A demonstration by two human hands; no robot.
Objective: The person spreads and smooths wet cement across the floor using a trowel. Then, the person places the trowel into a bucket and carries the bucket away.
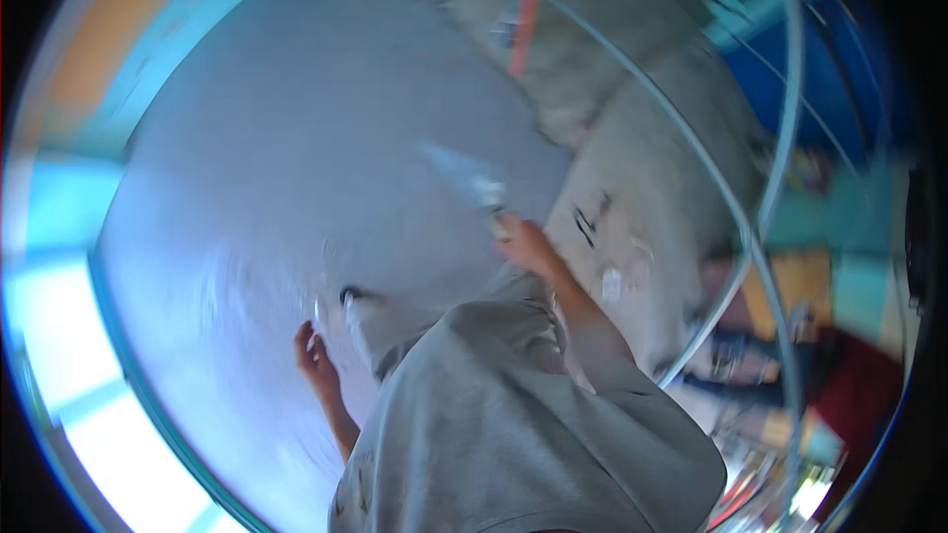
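The right hand (524, 243) is gripping a trowel (478, 188) near the frame's centre, fingers (507, 227) closed; the left hand (316, 361), lower left, is hanging loosely curled, seemingly empty. Low, steady strokes are probably serving best.

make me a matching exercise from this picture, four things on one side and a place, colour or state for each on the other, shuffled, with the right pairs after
Column one
1. left hand
2. right hand
3. short strip near the top edge
4. pale poles

Column two
A. red-orange
B. gripping a blurred bladed tool
C. crossing on the picture's right side
D. loosely curled, no tool visible in it

Right pairs: 1-D, 2-B, 3-A, 4-C
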